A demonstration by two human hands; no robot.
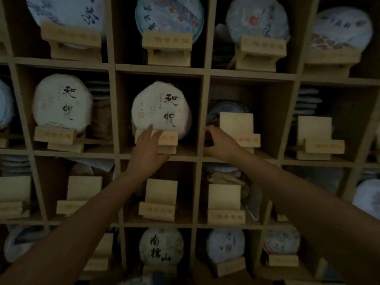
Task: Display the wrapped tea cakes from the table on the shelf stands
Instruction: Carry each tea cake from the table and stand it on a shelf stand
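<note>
Nearest, two bare forearms rising from 7 and 5 o'clock toward the middle of the shelf (158,67). Left hand (149,149) open, fingers straight, tips touching the lower edge of the white wrapped tea cake (159,109) and the lip of its wooden stand (164,140). Right hand (219,144) curled, seeming to pinch the left edge of the empty stand (236,128) in the cubby at 3 o'clock of the cake; grip partly hidden in dim light. Cake upright, leaning back on its stand, central cubby. Probably a stiff, fairly dense pressed disc under thin paper, easily torn or scuffed; best held by the rim with both palms, not by the folds. Farther up, at 12 o'clock, more displayed cakes (168,15).
</note>
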